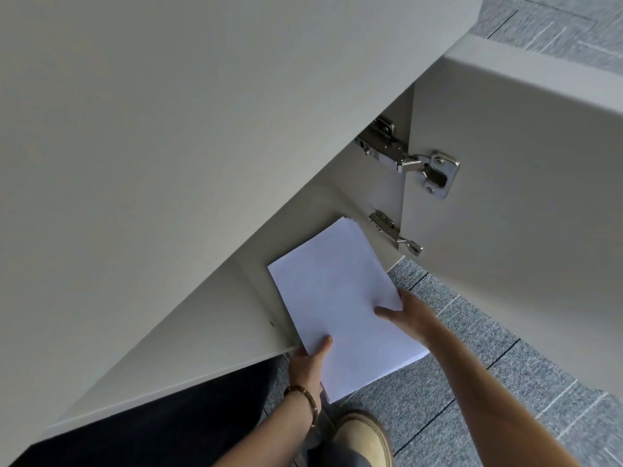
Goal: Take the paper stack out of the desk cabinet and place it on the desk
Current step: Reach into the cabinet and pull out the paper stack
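- The cabinet door (505,197) stands swung wide open on its metal hinges (421,163), so access to the inside is already made.
- The paper stack (337,298) is partly out: its far end lies over the cabinet shelf (249,281), while its near end juts past the shelf's front edge, above the grey carpet (472,382).
- The left hand (308,364) is closed on the stack's near left edge, thumb pressed on the top sheet and the fingers out of sight beneath.
- The right hand (409,315) pinches the right edge, thumb laid across the top sheet and the fingers curled under.
- Whether the stack's far end rests on the shelf or is lifted clear cannot be told from this view.
- Judged from this, the grasp is done and the withdrawal is about halfway.
- Left to do: draw the stack fully clear of the cabinet, raise it past the desk's edge, and lay it flat on the desk top (168,112), which shows bare.
- The sheets look loose and slightly fanned at the far corner, so an even two-handed hold likely matters during the lift.
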Tool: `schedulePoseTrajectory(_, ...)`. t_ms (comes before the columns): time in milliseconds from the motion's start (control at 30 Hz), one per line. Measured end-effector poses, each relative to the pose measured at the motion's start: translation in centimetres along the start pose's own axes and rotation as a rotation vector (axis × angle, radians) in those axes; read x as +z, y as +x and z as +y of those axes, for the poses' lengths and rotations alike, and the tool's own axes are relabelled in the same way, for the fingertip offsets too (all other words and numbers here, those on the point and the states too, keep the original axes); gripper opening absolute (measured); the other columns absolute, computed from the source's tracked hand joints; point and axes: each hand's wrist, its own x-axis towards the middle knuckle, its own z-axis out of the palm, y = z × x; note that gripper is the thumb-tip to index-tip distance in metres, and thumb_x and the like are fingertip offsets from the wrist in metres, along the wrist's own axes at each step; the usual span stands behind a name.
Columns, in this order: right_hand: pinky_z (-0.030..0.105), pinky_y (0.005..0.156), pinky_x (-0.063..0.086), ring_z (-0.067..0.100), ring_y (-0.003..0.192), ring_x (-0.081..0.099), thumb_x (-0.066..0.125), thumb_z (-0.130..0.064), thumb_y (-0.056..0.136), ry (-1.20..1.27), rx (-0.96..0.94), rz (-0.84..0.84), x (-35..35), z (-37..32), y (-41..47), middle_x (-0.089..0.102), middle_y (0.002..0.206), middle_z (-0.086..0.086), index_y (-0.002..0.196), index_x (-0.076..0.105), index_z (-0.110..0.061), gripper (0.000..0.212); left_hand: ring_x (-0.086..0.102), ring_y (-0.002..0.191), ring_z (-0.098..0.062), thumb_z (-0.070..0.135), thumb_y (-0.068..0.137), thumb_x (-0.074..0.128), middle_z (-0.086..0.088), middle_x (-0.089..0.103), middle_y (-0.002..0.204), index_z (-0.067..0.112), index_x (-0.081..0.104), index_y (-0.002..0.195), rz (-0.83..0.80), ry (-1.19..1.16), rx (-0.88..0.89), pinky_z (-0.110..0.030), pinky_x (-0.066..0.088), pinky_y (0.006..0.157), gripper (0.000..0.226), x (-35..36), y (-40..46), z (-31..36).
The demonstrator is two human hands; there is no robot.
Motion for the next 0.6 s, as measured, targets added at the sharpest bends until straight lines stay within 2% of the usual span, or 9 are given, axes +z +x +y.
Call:
schedulePoseTrajectory(33,0.031,0.078,0.045,0.024,0.092,0.061,0.072,-0.038,0.080,-0.020,-0.006,0.016,0.2,-0.2,-0.1,0.068,0.111,0.010,0.120,0.057,-0.013,0.050,0.074,0.072,-0.017,0.013,0.085,0.075,-0.007,0.075,0.094,0.010,0.068,0.103,-0.038,-0.022,-0.023,-0.028,0.060,0.063,0.020,0.0,-0.2,0.1)
schedulePoseTrajectory(67,0.030,0.075,0.043,0.023,0.089,0.060,0.072,-0.036,0.080,-0.042,-0.016,0.030,0.3,-0.3,-0.3,0.068,0.110,0.011,0.119,0.057,-0.012,0.048,0.076,0.076,-0.019,0.016,0.086,0.075,-0.010,0.076,0.096,0.009,0.068,0.105,-0.068,-0.028,-0.043,-0.030,0.061,0.063,0.022,-0.1,-0.4,0.3)
schedulePoseTrajectory(167,0.029,0.074,0.043,0.022,0.087,0.058,0.071,-0.032,0.081,-0.079,-0.030,0.056,0.6,-0.9,-1.9,0.068,0.109,0.010,0.121,0.056,-0.014,0.047,0.071,0.101,-0.032,0.015,0.088,0.071,-0.016,0.073,0.112,0.005,0.065,0.117,-0.099,0.027,-0.018,-0.039,0.060,0.079,0.031,-0.4,-1.0,0.8)
schedulePoseTrajectory(300,0.032,0.073,0.049,0.025,0.086,0.061,0.071,-0.028,0.080,-0.090,-0.042,0.104,0.3,-2.4,-5.2,0.069,0.105,0.013,0.116,0.057,-0.010,0.042,0.066,0.111,-0.031,0.014,0.089,0.070,-0.014,0.069,0.121,0.004,0.062,0.125,-0.103,0.123,0.082,-0.049,0.051,0.101,0.038,-1.6,-3.3,2.0)
schedulePoseTrajectory(433,0.028,0.071,0.042,0.021,0.084,0.055,0.069,-0.025,0.083,-0.066,-0.056,0.102,-1.2,-4.5,-9.8,0.065,0.104,0.011,0.120,0.054,-0.009,0.043,0.068,0.106,-0.030,0.018,0.088,0.070,-0.011,0.071,0.116,0.007,0.066,0.119,-0.140,0.198,0.145,-0.051,0.053,0.097,0.033,-3.2,-7.1,3.7)
schedulePoseTrajectory(600,0.040,0.078,0.053,0.029,0.089,0.062,0.068,-0.030,0.084,-0.106,-0.109,0.132,-3.9,-7.2,-16.3,0.067,0.107,0.013,0.119,0.052,-0.010,0.043,0.064,0.114,-0.025,0.028,0.080,0.074,-0.004,0.067,0.125,0.012,0.060,0.128,-0.191,0.192,0.214,-0.047,0.050,0.104,0.052,-5.3,-12.4,5.6)
